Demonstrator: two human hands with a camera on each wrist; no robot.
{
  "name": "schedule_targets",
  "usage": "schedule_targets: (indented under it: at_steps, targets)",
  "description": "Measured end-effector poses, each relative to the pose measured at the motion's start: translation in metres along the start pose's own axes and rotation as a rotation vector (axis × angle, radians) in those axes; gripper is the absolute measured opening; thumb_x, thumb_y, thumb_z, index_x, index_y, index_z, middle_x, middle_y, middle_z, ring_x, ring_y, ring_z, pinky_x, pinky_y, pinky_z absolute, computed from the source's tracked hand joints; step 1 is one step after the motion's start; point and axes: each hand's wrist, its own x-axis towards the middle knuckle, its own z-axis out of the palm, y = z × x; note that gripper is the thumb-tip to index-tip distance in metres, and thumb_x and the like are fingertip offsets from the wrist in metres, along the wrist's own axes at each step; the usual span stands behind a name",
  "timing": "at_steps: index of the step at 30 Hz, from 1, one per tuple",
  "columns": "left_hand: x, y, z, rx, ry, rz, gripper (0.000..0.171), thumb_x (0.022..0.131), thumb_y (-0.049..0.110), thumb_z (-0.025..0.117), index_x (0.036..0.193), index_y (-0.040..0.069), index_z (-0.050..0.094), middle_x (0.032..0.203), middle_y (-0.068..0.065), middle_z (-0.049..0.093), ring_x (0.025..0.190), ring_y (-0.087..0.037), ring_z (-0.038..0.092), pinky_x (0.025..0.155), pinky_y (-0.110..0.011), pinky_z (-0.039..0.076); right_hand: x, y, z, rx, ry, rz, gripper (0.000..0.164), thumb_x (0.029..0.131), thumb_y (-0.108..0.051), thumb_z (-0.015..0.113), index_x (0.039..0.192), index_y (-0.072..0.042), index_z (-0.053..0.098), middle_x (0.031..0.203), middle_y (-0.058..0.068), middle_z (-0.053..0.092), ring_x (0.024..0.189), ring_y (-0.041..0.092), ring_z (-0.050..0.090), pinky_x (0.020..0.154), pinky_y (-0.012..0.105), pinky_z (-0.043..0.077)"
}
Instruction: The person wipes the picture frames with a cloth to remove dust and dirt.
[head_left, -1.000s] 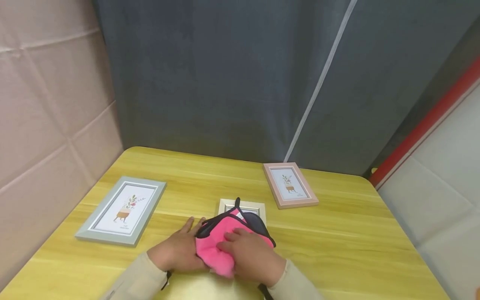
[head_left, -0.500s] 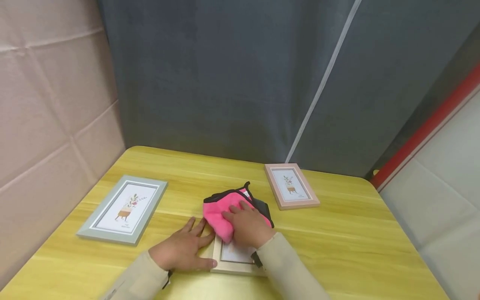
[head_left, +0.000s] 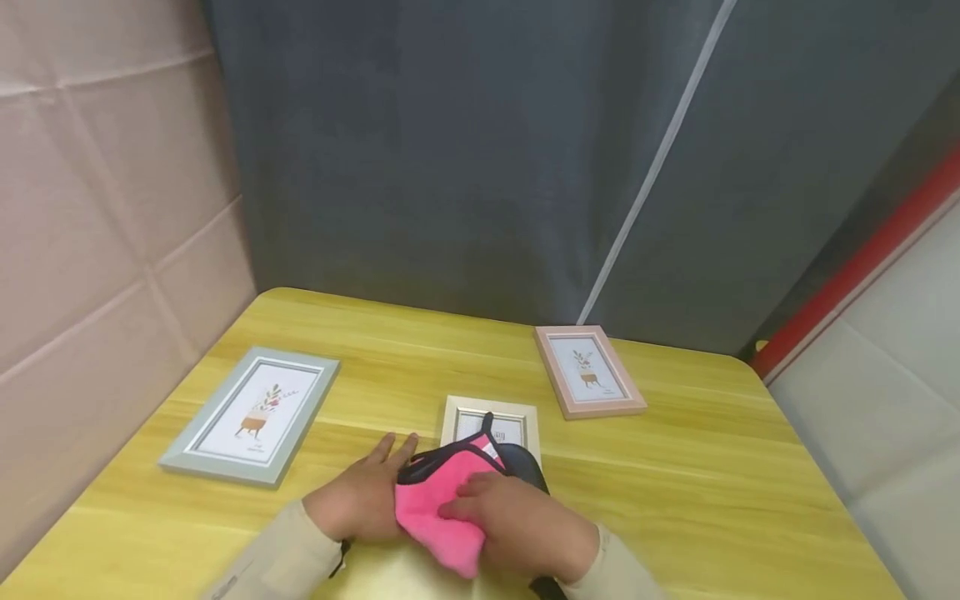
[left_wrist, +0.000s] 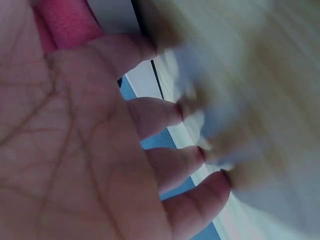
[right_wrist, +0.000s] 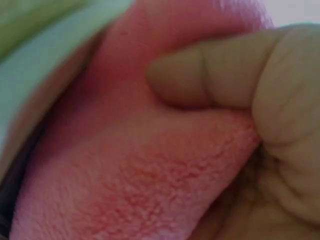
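Note:
A pink cloth with black edging (head_left: 435,504) lies bunched over a cream picture frame (head_left: 525,423) in the middle of the table. Only the far end of that frame shows past it. My right hand (head_left: 525,521) grips the cloth; in the right wrist view its thumb (right_wrist: 200,75) presses into the plush fabric. At the frame's left side rests my left hand (head_left: 363,497), fingers stretched forward, its thumb side hidden by the cloth in the head view. The left wrist view looks onto its palm (left_wrist: 75,130) and extended fingers, with pink fabric by the thumb.
A pale blue-green picture frame (head_left: 176,457) lies flat on the left of the yellow wooden table (head_left: 720,483). A pink picture frame (head_left: 557,375) lies near the back edge. A dark curtain (head_left: 450,167) hangs behind the table.
My right hand slid the cloth toward the far end of the cream frame, then back toward me. The frame's near end is covered again. My left hand stays almost in place.

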Motion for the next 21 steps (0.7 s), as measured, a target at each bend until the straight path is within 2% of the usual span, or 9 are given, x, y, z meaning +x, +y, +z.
schedule_targets:
  at_steps: [1,2,4,9,12,15,17,19,21]
  targets:
    - [0.0,0.001,0.0,-0.009,-0.006,-0.034,0.086,0.081,0.065,0.067,0.147,0.014,0.05,0.16,-0.016,0.027,0.145,-0.048,0.016,0.109,-0.062,0.033,0.0,-0.003,0.001,-0.024,-0.004,0.009,0.045,0.085,-0.01,0.072,0.126,-0.028,0.069,0.117,-0.011,0.068,0.12,0.015,0.057,0.102,0.033,0.046]
    - [0.0,0.001,0.0,-0.003,-0.009,-0.041,0.082,0.083,0.062,0.067,0.146,0.014,0.051,0.16,-0.016,0.027,0.146,-0.047,0.015,0.109,-0.061,0.033,0.001,-0.005,0.003,-0.045,0.0,0.022,0.048,0.083,-0.008,0.072,0.126,-0.029,0.069,0.116,-0.011,0.068,0.119,0.016,0.057,0.1,0.034,0.048]
    - [0.0,0.001,-0.001,0.032,-0.019,-0.027,0.071,0.086,0.057,0.066,0.144,0.018,0.055,0.16,-0.018,0.027,0.145,-0.049,0.015,0.109,-0.062,0.033,0.005,-0.007,0.005,-0.073,0.016,0.044,0.046,0.082,-0.009,0.073,0.123,-0.03,0.07,0.112,-0.011,0.07,0.116,0.016,0.058,0.095,0.035,0.05]
    - [0.002,-0.002,-0.002,0.05,-0.013,0.09,0.074,0.084,0.063,0.064,0.147,0.025,0.052,0.156,-0.021,0.034,0.143,-0.052,0.018,0.111,-0.064,0.028,0.021,0.001,0.004,-0.097,0.068,0.074,0.025,0.083,-0.031,0.077,0.109,-0.029,0.074,0.089,-0.015,0.068,0.098,0.011,0.06,0.085,0.033,0.052]
    - [0.002,-0.004,-0.002,0.03,0.008,0.136,0.078,0.082,0.066,0.065,0.143,0.017,0.056,0.151,-0.021,0.042,0.142,-0.053,0.021,0.112,-0.064,0.026,0.033,0.008,0.003,-0.111,0.074,0.109,0.025,0.082,-0.038,0.077,0.105,-0.027,0.074,0.084,-0.014,0.067,0.094,0.01,0.063,0.093,0.035,0.05]
    - [0.001,-0.004,-0.002,0.033,0.01,0.117,0.076,0.083,0.067,0.064,0.135,0.011,0.063,0.149,-0.021,0.044,0.139,-0.058,0.021,0.11,-0.065,0.028,0.044,0.014,0.001,-0.127,0.043,0.185,0.035,0.08,-0.026,0.079,0.114,-0.025,0.073,0.095,-0.009,0.07,0.105,0.017,0.063,0.095,0.038,0.051]
    - [0.0,-0.003,-0.002,0.045,-0.002,0.094,0.076,0.084,0.066,0.064,0.136,0.01,0.062,0.151,-0.022,0.041,0.139,-0.059,0.019,0.107,-0.067,0.032,0.05,0.018,0.001,-0.134,0.002,0.252,0.047,0.083,-0.026,0.076,0.13,-0.023,0.067,0.115,-0.001,0.069,0.12,0.025,0.057,0.1,0.043,0.049]
    - [0.0,-0.002,-0.003,0.053,-0.007,0.087,0.076,0.085,0.065,0.064,0.139,0.011,0.06,0.154,-0.022,0.036,0.139,-0.059,0.018,0.107,-0.067,0.031,0.055,0.021,0.0,-0.128,-0.045,0.32,0.058,0.085,-0.021,0.074,0.141,-0.024,0.058,0.132,0.005,0.062,0.132,0.032,0.047,0.1,0.047,0.048]
    - [0.0,-0.002,-0.003,0.058,-0.002,0.085,0.077,0.085,0.065,0.063,0.141,0.013,0.057,0.156,-0.023,0.032,0.14,-0.058,0.018,0.108,-0.067,0.03,0.058,0.024,0.0,-0.091,-0.078,0.368,0.063,0.088,-0.02,0.071,0.148,-0.024,0.05,0.145,0.01,0.052,0.14,0.035,0.037,0.106,0.05,0.043]
